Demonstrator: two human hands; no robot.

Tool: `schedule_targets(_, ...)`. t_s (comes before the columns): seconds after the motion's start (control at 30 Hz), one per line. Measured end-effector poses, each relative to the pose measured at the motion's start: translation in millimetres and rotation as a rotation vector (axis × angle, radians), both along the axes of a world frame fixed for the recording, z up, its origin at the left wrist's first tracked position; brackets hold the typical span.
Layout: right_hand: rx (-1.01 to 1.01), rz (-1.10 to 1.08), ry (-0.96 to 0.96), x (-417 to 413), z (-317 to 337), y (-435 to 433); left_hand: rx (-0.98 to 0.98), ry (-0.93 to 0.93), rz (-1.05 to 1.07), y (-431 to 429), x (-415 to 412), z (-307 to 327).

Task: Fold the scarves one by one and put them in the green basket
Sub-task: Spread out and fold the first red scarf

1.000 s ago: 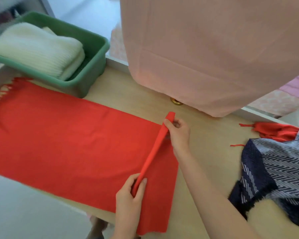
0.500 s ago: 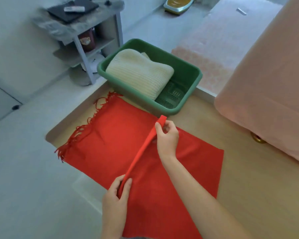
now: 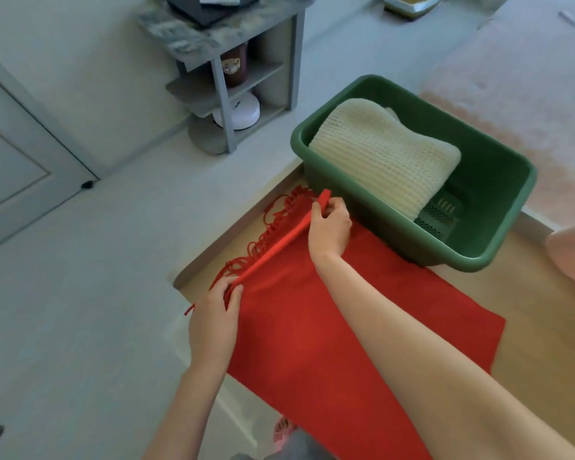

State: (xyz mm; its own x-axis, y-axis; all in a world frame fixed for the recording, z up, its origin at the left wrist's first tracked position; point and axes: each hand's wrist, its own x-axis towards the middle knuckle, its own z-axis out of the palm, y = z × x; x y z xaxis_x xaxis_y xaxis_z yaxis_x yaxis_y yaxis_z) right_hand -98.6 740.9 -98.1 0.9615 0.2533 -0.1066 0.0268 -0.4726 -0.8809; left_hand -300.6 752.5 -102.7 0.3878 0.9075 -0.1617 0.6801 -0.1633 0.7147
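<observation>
Lying flat on the wooden tabletop, the red scarf is being folded end to end. Left hand and right hand each pinch a corner of the carried edge, fingers closed on cloth, stretching it taut just above the fringe. To fold well, set that edge square on the fringed end, corners matched, then smooth toward the crease. Just beyond the right fingers sits the green basket, holding a folded cream scarf; its near wall crowds the far corner. Beyond the left fingers the tabletop ends, so cloth may slip off.
</observation>
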Motion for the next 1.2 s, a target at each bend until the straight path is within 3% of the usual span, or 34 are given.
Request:
schedule_targets(0.1, -0.049, 0.139, 0.000, 3.0, -21.3, 14.3, 0.051, 0.128, 0.004, 15.1, 0.7, -26.6)
schedule_targets(0.2, -0.136, 0.379, 0.028, -1.0, -44.6, 18.6, 0.238, 0.254, -0.051, 21.3, -3.1, -47.6)
schedule_targets(0.33, -0.250, 0.717, -0.230, -11.0, -61.2, 3.6, 0.448, 0.179, -0.108, 11.5, -3.1, -57.0)
schedule_targets(0.43, -0.289, 0.709, -0.449, -17.8, -57.7, -29.6, 0.457, 0.106, -0.373, -2.3, 7.7, -63.9)
schedule_targets(0.53, -0.502, 0.750, -0.509, -24.8, -66.8, -81.2, 0.424, 0.211, -0.610, -6.6, 12.1, -83.2)
schedule_targets(0.63, -0.775, 0.771, -0.527, -26.4, -83.7, -125.2, 0.462, 0.294, -0.663, -15.5, 12.7, -93.5)
schedule_targets(0.7, -0.846, 0.769, -0.512, -24.5, -87.7, -141.7, 0.480, 0.299, -0.672, -29.6, 15.2, -92.8)
schedule_targets(1.2, -0.980, 0.711, -0.409, 9.6, -73.1, -338.6, 0.421, 0.333, -0.862, -215.2, 60.2, -86.7)
